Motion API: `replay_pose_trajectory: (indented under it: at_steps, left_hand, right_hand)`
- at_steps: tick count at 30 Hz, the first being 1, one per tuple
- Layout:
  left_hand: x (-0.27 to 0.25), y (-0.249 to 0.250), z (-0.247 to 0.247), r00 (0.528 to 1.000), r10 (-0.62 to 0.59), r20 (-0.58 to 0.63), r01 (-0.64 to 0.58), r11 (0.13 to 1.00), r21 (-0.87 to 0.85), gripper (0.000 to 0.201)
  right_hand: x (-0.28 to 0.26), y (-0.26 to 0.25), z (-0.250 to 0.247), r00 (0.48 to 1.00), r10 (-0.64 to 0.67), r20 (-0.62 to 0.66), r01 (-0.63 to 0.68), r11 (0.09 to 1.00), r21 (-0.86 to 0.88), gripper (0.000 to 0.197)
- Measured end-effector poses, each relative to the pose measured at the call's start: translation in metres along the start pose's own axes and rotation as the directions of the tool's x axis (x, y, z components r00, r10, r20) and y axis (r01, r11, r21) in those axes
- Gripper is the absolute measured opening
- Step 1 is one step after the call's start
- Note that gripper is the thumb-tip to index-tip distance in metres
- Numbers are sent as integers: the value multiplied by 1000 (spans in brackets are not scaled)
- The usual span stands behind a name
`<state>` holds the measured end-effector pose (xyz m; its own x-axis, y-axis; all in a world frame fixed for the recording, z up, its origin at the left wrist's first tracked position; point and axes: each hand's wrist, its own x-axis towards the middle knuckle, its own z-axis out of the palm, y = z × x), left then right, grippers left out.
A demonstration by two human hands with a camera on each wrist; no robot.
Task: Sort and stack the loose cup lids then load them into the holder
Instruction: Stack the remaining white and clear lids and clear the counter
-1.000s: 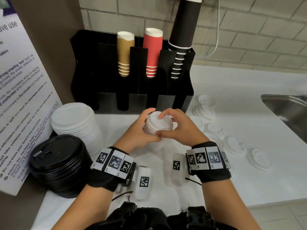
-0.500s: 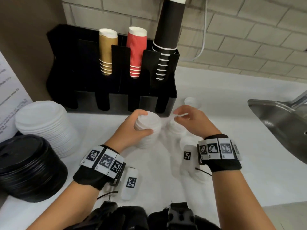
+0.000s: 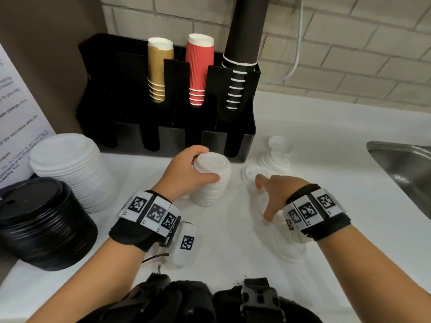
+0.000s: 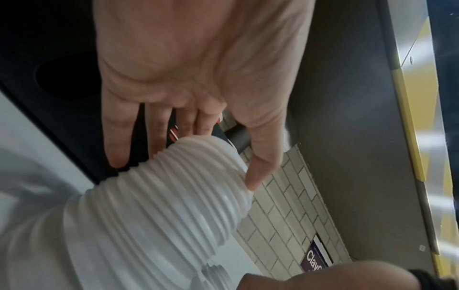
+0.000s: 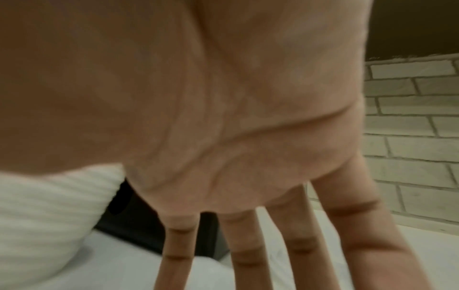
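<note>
Left hand (image 3: 186, 173) grips lid stack (image 3: 211, 183)

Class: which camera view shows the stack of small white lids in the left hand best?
The head view: the whole small lid stack shows, the left hand gripping its top. The left wrist view shows only its ribbed side, close up; the right wrist view, a blurred edge.

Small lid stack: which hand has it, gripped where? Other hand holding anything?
Left hand grips the small white lid stack around its upper part, near the top. Right hand is spread, holding nothing.

Ribbed white plastic lids (image 3: 211, 180), matt black plastic holder (image 3: 168, 136) — brushed metal sink (image 3: 405, 164)
</note>
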<state>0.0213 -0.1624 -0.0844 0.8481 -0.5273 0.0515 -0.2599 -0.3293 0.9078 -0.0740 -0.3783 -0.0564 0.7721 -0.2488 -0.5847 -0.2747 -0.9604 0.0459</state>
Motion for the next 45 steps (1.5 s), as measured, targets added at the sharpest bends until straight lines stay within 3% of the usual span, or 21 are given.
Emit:
replay_pose_trajectory:
  at_steps: [3,5,8,9,11,16,20,27,32,36,39,40,41,43,45]
  left_hand:
    - [0,-2,0,1000,25,-9,-25,1000,15,59]
    - [-2,-2,0,999,32,-9,-32,999,10,54]
    - [-6,-3,2,999,36,-23,-36,999,-9,56]
    - [-7,-4,3,999,36,-32,-36,999,-20,60]
    - [-8,-4,3,998,29,-48,-31,999,-44,72]
    - [-12,-7,3,997,30,-64,-34,998,-60,86]
    - [-14,-9,3,996,37,-79,-42,997,-71,88]
    - [-12,-11,1,996,61,-72,-67,993,-95,84]
    - [-14,-11,0,993,105,-55,-112,984,-136,66]
    - [-16,-13,-1,992,123,-33,-126,985,-117,53]
    - [-17,-14,-2,991,133,-17,-134,986,-101,52]
    - [-17,-14,-3,991,132,-15,-133,987,-95,52]
    - [-17,-14,-4,991,130,-16,-131,988,-87,51]
    - [-15,-13,-5,991,128,-28,-130,988,-82,47]
    - [-14,-11,-5,991,129,-32,-131,988,-84,45]
  right_hand:
    - [-10,8,-18,996,-62,-61,68,994,90,70]
    - [-20,13,-35,963,-143,-229,198,951,238,59]
    - [-30,5,-50,789,-184,-586,515,718,469,48]
    - [-30,-2,-50,735,-159,-660,596,615,516,46]
    - [-22,-17,-44,685,-115,-719,675,472,567,46]
    - [7,-45,-13,706,-62,-706,650,455,609,40]
    - [13,-53,5,709,-117,-696,674,403,619,34]
    - [7,-56,7,670,-221,-708,711,467,526,38]
    - [3,-58,6,654,-247,-715,721,492,489,32]
    - [1,-57,9,671,-297,-680,719,484,499,29]
    - [3,-46,4,640,-256,-724,742,453,495,22]
    - [6,-39,0,649,-171,-741,720,454,525,20]
    - [10,-31,-4,689,-64,-722,654,484,582,17]
    - [21,-15,-13,813,91,-575,386,654,650,22]
    - [33,-3,-16,914,148,-377,88,836,541,50]
